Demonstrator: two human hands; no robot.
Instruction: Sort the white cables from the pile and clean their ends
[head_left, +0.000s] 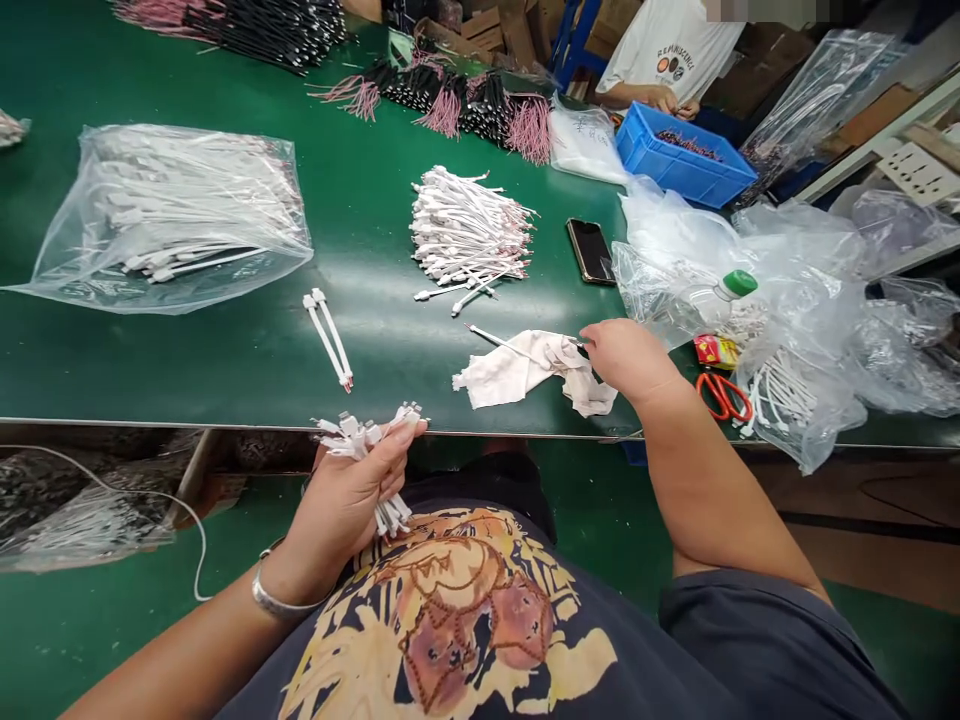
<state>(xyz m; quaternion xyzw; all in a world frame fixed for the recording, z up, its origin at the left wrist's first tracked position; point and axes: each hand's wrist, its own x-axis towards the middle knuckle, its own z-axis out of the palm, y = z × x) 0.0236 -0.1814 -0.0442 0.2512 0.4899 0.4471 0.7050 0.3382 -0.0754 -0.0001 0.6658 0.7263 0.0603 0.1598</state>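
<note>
My left hand (349, 495) is closed around a bundle of short white cables (367, 440), held just below the edge of the green table (247, 350). My right hand (626, 355) rests on the table with fingers pinched at the edge of a crumpled white cloth (525, 370); a thin white cable (499, 340) lies across the cloth toward those fingers. Two loose white cables (328, 338) lie side by side near the front edge. A pile of the same white cables (465, 230) sits farther back.
A clear bag of white cables (172, 215) lies at left. A black phone (590, 250), a plastic bottle with green cap (739, 284), red scissors (724, 395) and crumpled plastic bags (810, 330) crowd the right. Another person sits behind a blue bin (682, 155). Black and pink cable bundles (465, 100) lie at the back.
</note>
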